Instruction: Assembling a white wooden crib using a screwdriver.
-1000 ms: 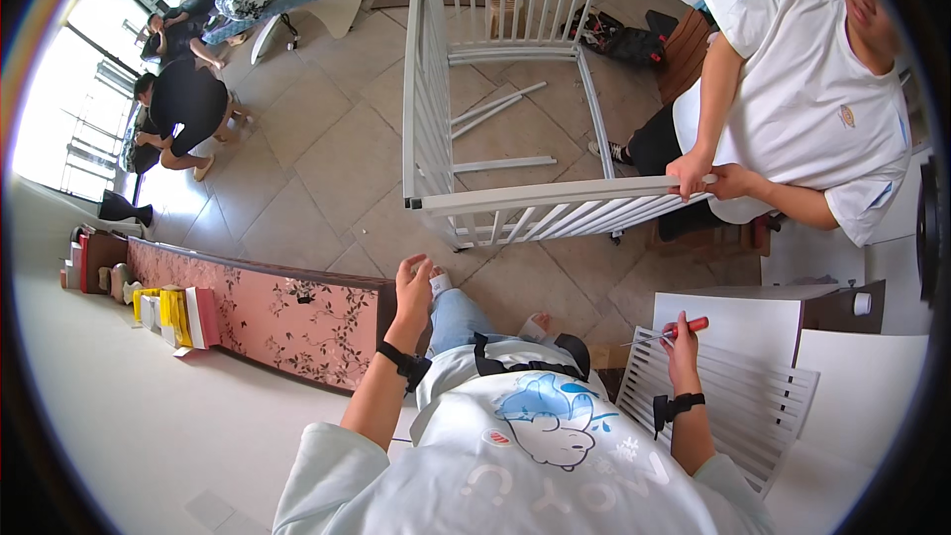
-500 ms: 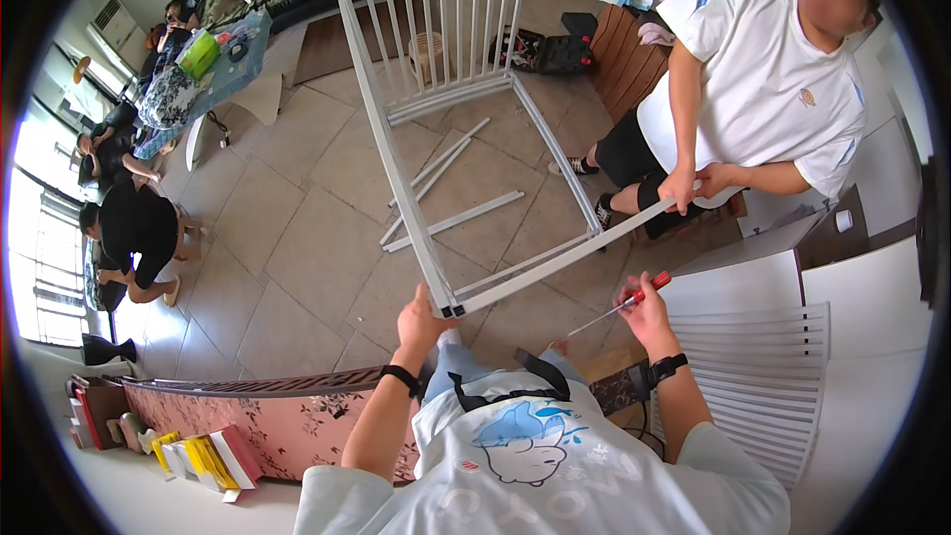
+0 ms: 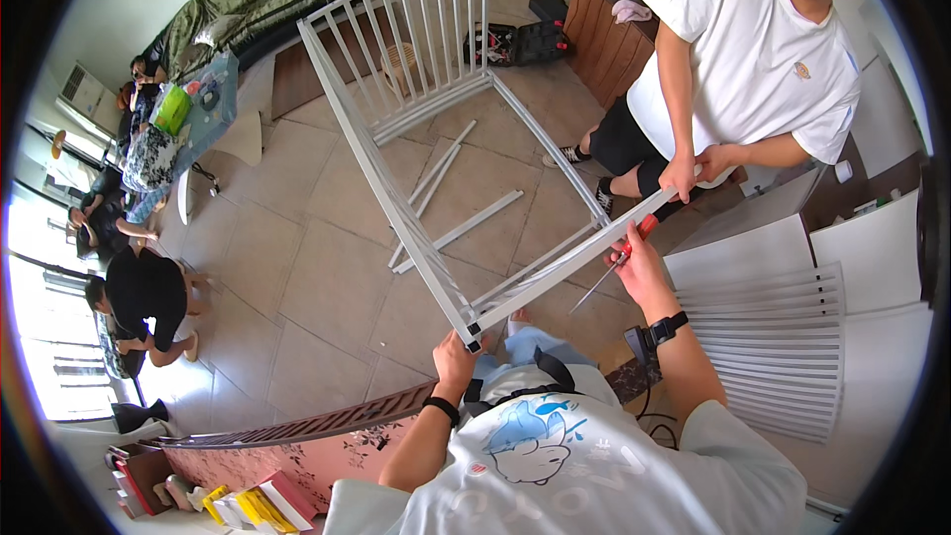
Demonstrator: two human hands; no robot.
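A white slatted bed frame stands tilted in front of me, its long side rail running away to a barred end panel. My left hand is closed around its near corner, beside the black end caps. My right hand grips a red-handled screwdriver, its thin shaft pointing down and left. That hand is up against the near rail, and some of its fingers are hidden. Farther along the rail, a co-worker in a white T-shirt holds it with both hands.
Loose white bars lie on the tiled floor inside the frame. An open black tool case sits beyond it. A white slatted panel leans at my right, a patterned pink board stands at my left. Other people are far left.
My right hand has moved up to the near rail with the screwdriver. In the picture, the frame's near corner and my left hand on it have shifted right and lower.
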